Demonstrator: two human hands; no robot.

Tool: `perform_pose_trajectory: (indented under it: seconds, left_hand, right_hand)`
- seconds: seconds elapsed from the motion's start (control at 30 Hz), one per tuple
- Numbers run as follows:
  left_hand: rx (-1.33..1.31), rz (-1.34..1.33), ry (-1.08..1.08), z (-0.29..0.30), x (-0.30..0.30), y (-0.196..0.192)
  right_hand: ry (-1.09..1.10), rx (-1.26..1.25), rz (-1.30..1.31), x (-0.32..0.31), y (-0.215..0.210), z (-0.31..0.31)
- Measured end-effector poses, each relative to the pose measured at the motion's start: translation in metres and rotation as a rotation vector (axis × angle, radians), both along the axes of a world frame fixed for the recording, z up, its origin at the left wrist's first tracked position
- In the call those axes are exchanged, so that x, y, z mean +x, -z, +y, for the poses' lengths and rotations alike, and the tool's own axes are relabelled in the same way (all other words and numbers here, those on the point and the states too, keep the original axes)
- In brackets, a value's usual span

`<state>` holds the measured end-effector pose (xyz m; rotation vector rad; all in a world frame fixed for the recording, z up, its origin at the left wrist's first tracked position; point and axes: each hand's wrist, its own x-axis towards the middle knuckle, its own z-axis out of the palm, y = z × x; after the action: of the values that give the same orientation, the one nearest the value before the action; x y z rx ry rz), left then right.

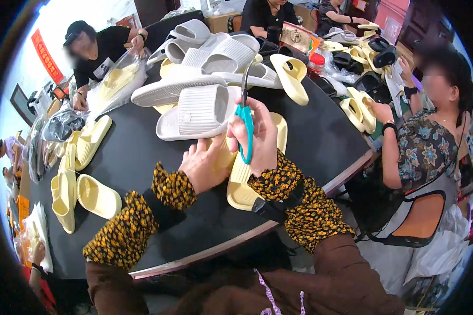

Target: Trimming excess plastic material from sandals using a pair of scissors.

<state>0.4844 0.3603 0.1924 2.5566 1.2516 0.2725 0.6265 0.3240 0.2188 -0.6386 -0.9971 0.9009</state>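
My right hand [264,135] is closed around scissors [245,112] with teal handles; their dark blades point away from me over the grey slippers. Beside it, my left hand [198,165] grips a pale yellow slipper [225,159], mostly hidden behind the fingers. Another pale yellow slipper [242,193] lies sole down under my right wrist, close to the table's front edge. Just beyond both hands is a light grey ribbed slipper [197,113], at the near side of a heap of grey slippers [227,55].
The black table [184,236] has a curved light edge. Several yellow slippers [98,196] lie at the left. Across from me, a person [102,58] handles a clear bag [120,84]. Another person [425,131] sits at the right, touching yellow slippers [360,110]. An orange-backed chair [420,216] stands nearby.
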Motion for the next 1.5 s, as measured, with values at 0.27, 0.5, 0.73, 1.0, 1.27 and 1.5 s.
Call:
perform_pose_trajectory:
  seconds: [0.27,0.5,0.73,1.0,1.27,1.5]
  left_hand:
    - [0.267,-0.224,0.432,0.068,0.041,0.024]
    - [-0.138,-0.215,0.532,0.091,0.048,-0.013]
    - [-0.401,-0.26,0.555,0.104,0.061,-0.021]
    - [-0.738,-0.521,0.564,0.091,0.067,-0.014]
    - [-0.766,-0.727,0.11,0.043,0.003,-0.073]
    - [-0.992,-1.278,0.117,0.025,-0.089,-0.079]
  right_hand:
    - [-0.036,0.054,-0.037,0.009,0.0,0.001]
    - [-0.013,-0.015,0.031,0.011,0.01,0.008]
    - [0.186,0.05,-0.026,0.014,0.016,0.021]
    - [0.249,0.068,-0.143,0.02,0.039,0.031]
    - [0.225,0.015,-0.078,0.022,0.037,0.025]
    - [0.17,0.057,-0.104,0.032,0.053,0.035]
